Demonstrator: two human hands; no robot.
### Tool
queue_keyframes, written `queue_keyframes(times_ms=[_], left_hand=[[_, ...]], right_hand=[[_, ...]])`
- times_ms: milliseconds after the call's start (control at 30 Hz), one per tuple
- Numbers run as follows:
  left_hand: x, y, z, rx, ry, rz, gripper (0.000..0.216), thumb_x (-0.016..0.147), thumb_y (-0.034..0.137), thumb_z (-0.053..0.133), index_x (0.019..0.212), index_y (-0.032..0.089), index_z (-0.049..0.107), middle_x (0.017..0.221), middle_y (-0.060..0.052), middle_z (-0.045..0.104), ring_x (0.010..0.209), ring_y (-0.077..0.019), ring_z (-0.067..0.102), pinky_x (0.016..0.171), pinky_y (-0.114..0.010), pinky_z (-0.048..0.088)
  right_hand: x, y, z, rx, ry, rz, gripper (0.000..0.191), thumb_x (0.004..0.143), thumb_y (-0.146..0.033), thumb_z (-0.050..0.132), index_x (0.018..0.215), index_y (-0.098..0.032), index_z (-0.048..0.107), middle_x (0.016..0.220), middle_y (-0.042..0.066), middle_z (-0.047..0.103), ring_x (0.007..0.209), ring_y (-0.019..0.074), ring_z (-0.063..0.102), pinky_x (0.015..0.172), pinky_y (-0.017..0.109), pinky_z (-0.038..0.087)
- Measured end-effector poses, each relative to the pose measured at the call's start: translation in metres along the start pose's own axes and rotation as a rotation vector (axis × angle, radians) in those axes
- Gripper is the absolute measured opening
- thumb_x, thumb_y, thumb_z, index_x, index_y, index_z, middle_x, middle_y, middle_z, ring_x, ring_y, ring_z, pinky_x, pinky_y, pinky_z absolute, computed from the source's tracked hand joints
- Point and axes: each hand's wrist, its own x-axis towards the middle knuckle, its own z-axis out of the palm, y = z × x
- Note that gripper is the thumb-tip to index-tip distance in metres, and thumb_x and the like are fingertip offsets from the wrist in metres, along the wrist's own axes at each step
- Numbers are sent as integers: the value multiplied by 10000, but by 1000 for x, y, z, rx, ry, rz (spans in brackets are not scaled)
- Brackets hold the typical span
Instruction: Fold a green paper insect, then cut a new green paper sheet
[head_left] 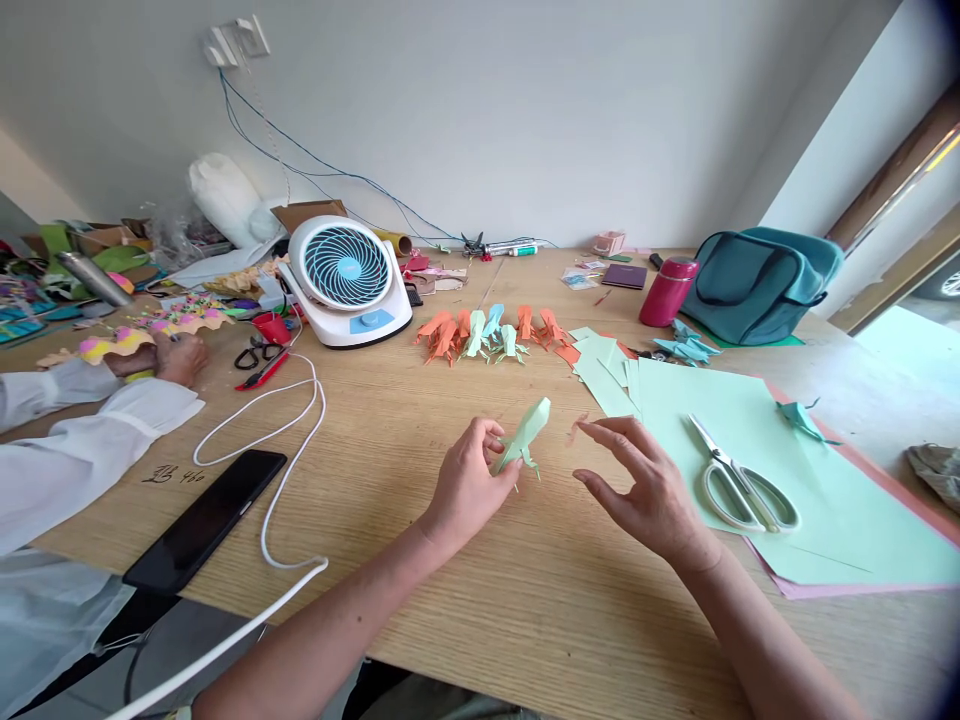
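- Left hand point(472, 485) pinches a pale green origami figure point(528, 430).
- Right hand point(649, 490), thumb and fingers apart, at its 4 o'clock.
- Scissors point(726, 464) lie at the right hand's 3 o'clock.

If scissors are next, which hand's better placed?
Right, I'd say: the right hand is nearer the scissors, its thumb and fingers apart, while the left hand holds the pale-green paper figure.
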Motion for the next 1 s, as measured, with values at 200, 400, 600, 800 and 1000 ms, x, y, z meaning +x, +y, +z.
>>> queue_keyframes(times_ms=[200,400,600,800,1000], left_hand=[[5,-7,15,-2,17,-72,306,745,199,700,979,208,503,788,-1,647,723,-174,646,645,-298,483],[1,6,3,-305,-91,-233,286,761,238,686,982,199,507,805,6,622,730,-138,584,721,-294,463],[-4,12,-6,-693,-228,-459,304,784,301,679,1001,179,504,802,11,556,773,-131,560,751,-287,441],[-4,8,-5,-759,-270,-352,344,779,303,717,1023,185,506,890,-18,595,818,-144,576,770,-300,454],[-1,6,-10,-898,-314,-230,331,794,344,724,1010,192,525,987,-46,588,926,-163,554,808,-295,458]], right_hand=[[0,0,7,-17,-45,22,356,919,-316,591,1260,-221,559,1124,117,615,1020,262,617,851,439,524],[-4,0,31,162,-88,224,146,907,-232,574,1046,-220,621,965,62,655,861,202,627,778,362,514],[3,-18,39,365,-111,317,55,876,-258,619,917,-221,626,865,22,642,805,175,587,754,320,485],[3,-21,39,413,-91,325,51,871,-255,631,907,-217,630,870,24,618,803,176,557,751,329,470],[4,-28,24,351,120,182,146,874,-253,653,1009,-215,613,923,44,580,875,198,523,799,359,457]])
